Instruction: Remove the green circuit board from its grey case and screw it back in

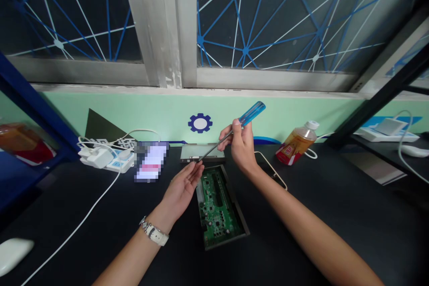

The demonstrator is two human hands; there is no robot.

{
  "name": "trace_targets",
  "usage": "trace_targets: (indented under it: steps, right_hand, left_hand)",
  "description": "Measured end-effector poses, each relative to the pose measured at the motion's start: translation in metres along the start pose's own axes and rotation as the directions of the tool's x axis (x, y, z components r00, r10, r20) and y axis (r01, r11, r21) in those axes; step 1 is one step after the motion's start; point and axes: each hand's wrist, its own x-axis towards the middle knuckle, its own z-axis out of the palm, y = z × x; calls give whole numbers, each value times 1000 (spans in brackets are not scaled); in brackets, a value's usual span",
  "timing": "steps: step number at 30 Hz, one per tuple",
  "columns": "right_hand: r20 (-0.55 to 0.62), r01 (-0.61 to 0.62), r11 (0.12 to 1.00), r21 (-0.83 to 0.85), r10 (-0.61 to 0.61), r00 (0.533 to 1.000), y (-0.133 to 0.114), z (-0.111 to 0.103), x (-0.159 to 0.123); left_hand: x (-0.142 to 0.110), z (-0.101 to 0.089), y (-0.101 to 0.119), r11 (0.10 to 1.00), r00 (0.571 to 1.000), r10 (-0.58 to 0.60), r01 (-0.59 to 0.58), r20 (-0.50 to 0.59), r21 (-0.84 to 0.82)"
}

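My right hand (243, 145) is closed around a screwdriver (254, 112) with a clear blue handle, gripping it near where the handle meets the shaft. Its long metal shaft slants down to the left. At its tip, the thumb and fingers of my left hand (181, 188) are pinched together; whatever small thing may be between them is too hidden to make out. Just below lies a green circuit board (217, 208) in a shallow dark metal housing (243, 222), flat on the black desk. Behind it sits a flat metal cover or case (203, 150), partly hidden by my hands.
Left of my hands are a phone (152, 163) with a lit, blurred screen and a white power strip (107, 157) with cables. A second phone (268, 170) and a drink bottle (295, 143) stand to the right. A white mouse (15, 254) lies front left.
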Motion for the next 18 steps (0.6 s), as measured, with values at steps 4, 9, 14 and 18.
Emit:
trace_targets:
  steps: [4, 9, 14, 18]
  right_hand:
    - [1, 6, 1000, 0, -6, 1000, 0, 0, 0]
    - [64, 36, 999, 30, -38, 997, -2, 0, -1]
    - [185, 66, 995, 80, -80, 980, -6, -3, 1]
    - [250, 63, 993, 100, -87, 964, -8, -7, 6]
  left_hand:
    - [0, 0, -1, 1000, 1000, -4, 4, 4, -12]
    - [-1, 0, -1, 999, 1000, -19, 18, -6, -41]
    - [-2, 1, 1, 996, 999, -29, 26, -33, -82]
    - [0, -2, -1, 1000, 1000, -8, 8, 9, 9]
